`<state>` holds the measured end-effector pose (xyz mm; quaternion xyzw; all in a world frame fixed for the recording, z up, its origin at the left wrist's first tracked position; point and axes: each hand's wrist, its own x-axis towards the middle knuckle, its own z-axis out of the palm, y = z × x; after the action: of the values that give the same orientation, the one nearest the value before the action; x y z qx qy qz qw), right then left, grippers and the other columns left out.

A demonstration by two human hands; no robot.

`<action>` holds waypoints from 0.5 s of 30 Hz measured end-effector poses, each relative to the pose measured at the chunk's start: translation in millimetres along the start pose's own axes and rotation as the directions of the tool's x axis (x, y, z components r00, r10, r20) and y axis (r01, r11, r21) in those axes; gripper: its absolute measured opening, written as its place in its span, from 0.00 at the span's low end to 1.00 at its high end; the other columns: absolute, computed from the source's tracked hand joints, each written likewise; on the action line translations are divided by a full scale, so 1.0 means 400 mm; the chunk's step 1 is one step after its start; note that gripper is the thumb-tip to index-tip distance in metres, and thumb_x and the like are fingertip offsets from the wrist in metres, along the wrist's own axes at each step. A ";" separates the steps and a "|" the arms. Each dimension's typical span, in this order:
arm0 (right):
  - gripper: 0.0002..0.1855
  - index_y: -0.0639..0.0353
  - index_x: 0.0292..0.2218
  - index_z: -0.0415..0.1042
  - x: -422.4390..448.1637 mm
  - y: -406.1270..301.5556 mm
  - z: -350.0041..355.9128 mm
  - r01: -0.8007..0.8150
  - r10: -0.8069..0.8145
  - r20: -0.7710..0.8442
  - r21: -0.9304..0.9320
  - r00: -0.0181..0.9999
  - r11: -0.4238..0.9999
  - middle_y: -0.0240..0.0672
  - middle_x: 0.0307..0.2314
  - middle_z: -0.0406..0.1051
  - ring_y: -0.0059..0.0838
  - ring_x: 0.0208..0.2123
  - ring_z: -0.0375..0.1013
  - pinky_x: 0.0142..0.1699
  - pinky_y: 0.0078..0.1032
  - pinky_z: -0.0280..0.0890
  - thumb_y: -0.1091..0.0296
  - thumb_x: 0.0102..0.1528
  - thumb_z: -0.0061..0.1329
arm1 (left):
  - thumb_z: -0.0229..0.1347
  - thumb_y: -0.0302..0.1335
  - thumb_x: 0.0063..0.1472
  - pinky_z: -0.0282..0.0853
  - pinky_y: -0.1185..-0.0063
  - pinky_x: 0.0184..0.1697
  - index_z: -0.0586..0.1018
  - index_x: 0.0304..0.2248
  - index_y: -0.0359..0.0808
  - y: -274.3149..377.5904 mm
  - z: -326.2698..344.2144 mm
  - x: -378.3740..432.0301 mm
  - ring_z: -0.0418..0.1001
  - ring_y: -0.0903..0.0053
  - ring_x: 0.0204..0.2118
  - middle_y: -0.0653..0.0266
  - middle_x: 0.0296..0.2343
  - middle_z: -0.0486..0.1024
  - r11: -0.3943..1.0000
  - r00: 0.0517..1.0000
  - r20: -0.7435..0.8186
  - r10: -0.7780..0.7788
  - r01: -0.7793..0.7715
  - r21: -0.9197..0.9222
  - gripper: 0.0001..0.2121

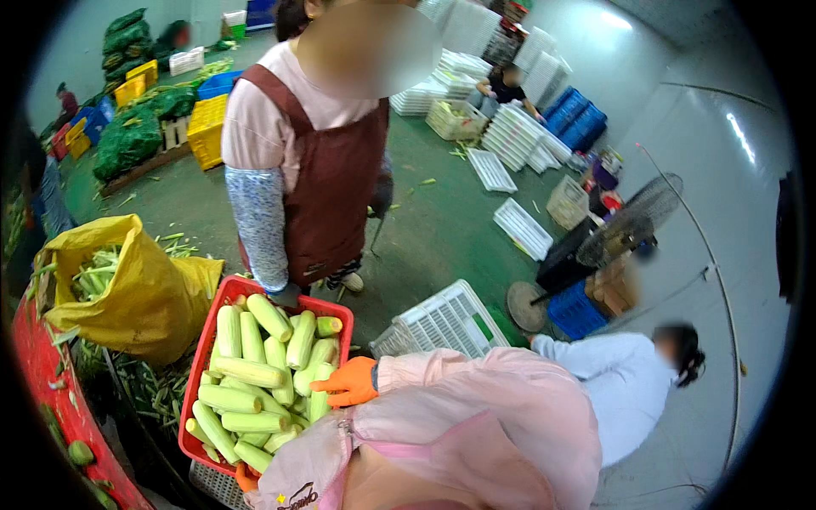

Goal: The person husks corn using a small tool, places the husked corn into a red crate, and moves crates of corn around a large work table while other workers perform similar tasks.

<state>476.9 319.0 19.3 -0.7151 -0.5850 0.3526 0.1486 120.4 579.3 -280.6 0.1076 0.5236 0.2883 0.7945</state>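
A red plastic crate is heaped with ears of corn in trimmed pale green husks. My right hand, in an orange glove, is at the crate's right side. Its fingers are spread over the corn, and nothing shows in them. At the near corner of the crate, only a small part of my left hand shows, also gloved in orange. My pink sleeve and jacket hide the rest. Opposite me stands a person in a maroon apron, with a dark-gloved hand at the crate's far rim.
A yellow sack of husk scraps stands left of the crate. Beneath the crate is a grey perforated crate. A white crate, a standing fan and a bending person are to the right. White trays lie on the green floor.
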 end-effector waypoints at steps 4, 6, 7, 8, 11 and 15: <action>0.31 0.48 0.59 0.57 0.003 -0.020 0.019 0.022 -0.024 -0.018 -0.065 1.000 0.998 0.45 0.35 0.73 0.46 0.36 0.72 0.41 0.35 0.66 0.48 0.57 0.39 | 0.45 0.52 0.59 0.40 0.83 0.10 0.58 0.14 0.50 0.022 0.071 0.029 0.45 0.87 0.08 0.82 0.07 0.50 0.999 1.000 0.028 -0.013 0.012 0.035 0.23; 0.31 0.48 0.59 0.57 -0.007 -0.022 0.018 0.008 -0.009 -0.026 -0.061 1.000 0.998 0.45 0.35 0.73 0.45 0.37 0.72 0.42 0.34 0.66 0.48 0.57 0.39 | 0.45 0.52 0.60 0.40 0.83 0.10 0.58 0.14 0.50 0.026 0.106 0.043 0.45 0.87 0.08 0.82 0.07 0.50 0.999 0.998 0.055 -0.021 0.018 0.046 0.23; 0.31 0.48 0.59 0.58 -0.013 -0.016 0.016 -0.030 0.030 -0.025 -0.006 0.999 1.000 0.45 0.37 0.73 0.44 0.38 0.72 0.43 0.33 0.66 0.48 0.57 0.39 | 0.45 0.52 0.60 0.40 0.83 0.10 0.59 0.14 0.50 0.032 0.124 0.049 0.45 0.87 0.08 0.82 0.07 0.50 0.999 0.998 0.066 -0.020 0.016 0.050 0.22; 0.30 0.48 0.58 0.58 -0.019 -0.013 0.014 -0.067 0.068 -0.021 0.048 0.997 0.997 0.45 0.39 0.72 0.43 0.40 0.72 0.44 0.32 0.66 0.48 0.57 0.40 | 0.45 0.51 0.60 0.40 0.83 0.11 0.59 0.14 0.50 0.038 0.141 0.055 0.45 0.87 0.08 0.82 0.07 0.50 0.998 0.997 0.076 -0.021 0.017 0.057 0.22; 0.30 0.48 0.57 0.60 -0.042 -0.006 0.015 -0.102 0.104 -0.069 0.036 0.992 0.994 0.46 0.42 0.71 0.42 0.42 0.71 0.46 0.31 0.66 0.47 0.57 0.41 | 0.45 0.51 0.60 0.40 0.83 0.11 0.59 0.14 0.50 0.036 0.171 0.067 0.45 0.87 0.08 0.82 0.08 0.50 0.997 0.995 0.093 -0.030 0.024 0.067 0.22; 0.31 0.49 0.57 0.61 -0.055 0.021 0.037 -0.118 0.124 -0.049 0.106 0.991 0.987 0.45 0.43 0.71 0.43 0.42 0.71 0.46 0.31 0.66 0.46 0.56 0.41 | 0.45 0.51 0.60 0.40 0.83 0.11 0.59 0.14 0.50 0.035 0.185 0.070 0.45 0.87 0.08 0.82 0.08 0.50 0.995 0.995 0.091 -0.033 0.024 0.101 0.22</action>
<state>471.7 293.0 10.9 -0.7501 -0.5172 0.3708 0.1798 189.9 616.5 -263.8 0.1530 0.5014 0.2449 0.8156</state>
